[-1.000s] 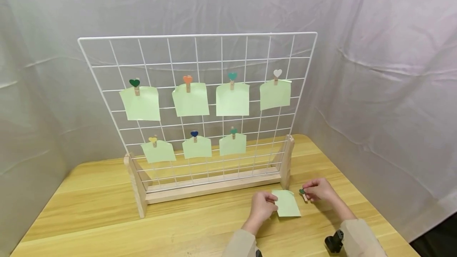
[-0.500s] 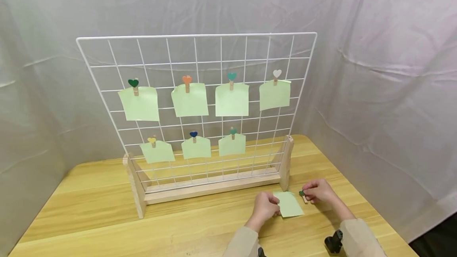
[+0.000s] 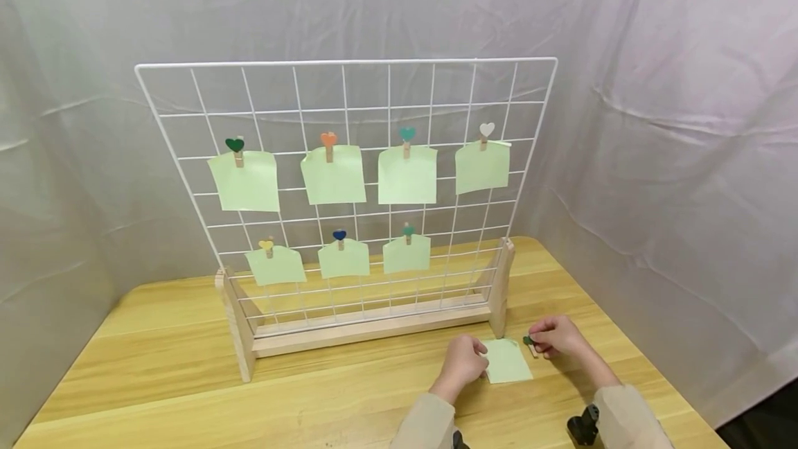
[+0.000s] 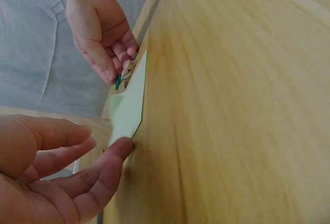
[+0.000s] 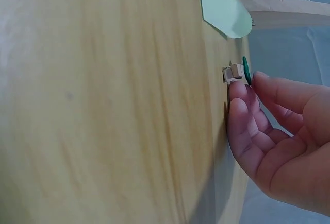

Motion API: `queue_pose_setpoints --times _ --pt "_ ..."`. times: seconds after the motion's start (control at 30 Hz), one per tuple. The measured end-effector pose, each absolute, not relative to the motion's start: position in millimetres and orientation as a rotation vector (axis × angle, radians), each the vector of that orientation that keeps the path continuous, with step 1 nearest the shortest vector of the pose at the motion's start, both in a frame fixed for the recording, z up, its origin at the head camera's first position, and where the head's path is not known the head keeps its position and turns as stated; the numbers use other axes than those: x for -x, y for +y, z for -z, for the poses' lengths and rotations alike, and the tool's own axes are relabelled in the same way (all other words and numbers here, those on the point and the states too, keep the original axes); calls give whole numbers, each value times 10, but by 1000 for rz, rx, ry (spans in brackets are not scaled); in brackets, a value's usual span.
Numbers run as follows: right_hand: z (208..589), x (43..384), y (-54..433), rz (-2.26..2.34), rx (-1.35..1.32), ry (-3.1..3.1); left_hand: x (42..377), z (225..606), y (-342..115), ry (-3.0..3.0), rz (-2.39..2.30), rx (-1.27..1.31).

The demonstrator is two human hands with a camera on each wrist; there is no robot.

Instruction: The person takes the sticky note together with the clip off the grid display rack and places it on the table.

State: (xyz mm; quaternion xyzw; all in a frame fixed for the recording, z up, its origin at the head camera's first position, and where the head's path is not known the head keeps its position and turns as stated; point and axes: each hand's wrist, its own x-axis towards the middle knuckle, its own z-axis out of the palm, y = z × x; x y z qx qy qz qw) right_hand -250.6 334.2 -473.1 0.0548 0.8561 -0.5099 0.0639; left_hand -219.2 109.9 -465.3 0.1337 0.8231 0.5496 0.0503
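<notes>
A pale green sticky note (image 3: pixel 508 362) lies on the wooden table in front of the rack's right foot, its far edge curling up. At its left edge is my left hand (image 3: pixel 463 364); in the left wrist view one fingertip touches the note (image 4: pixel 128 112), while the other fingers are loosely bent and apart from it. To the right of the note, my right hand (image 3: pixel 557 337) pinches a small wooden clothespin with a dark green heart (image 3: pixel 528 341). In the right wrist view the clothespin (image 5: pixel 236 71) sits at the fingertips, close to the tabletop.
A white wire grid rack (image 3: pixel 368 111) on a wooden stand (image 3: pixel 374 332) rises behind the hands. Several green notes hang on it in two rows from heart clothespins, such as an orange one (image 3: pixel 328 140). Grey curtains (image 3: pixel 673 179) surround the table (image 3: pixel 299 400).
The sticky note has shifted slightly right and toward me and lies flatter. My left hand has moved a little right with it. The right hand keeps the clothespin nearly in place.
</notes>
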Motion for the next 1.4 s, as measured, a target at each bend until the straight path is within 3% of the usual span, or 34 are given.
queue_pose_setpoints --times 0.33,1.4 --pt "4621 2486 3309 1402 -205 2731 2246 4630 986 2608 -1618 -357" --pt "3848 2436 2535 1477 361 2763 2320 4228 566 2670 -1821 -453"
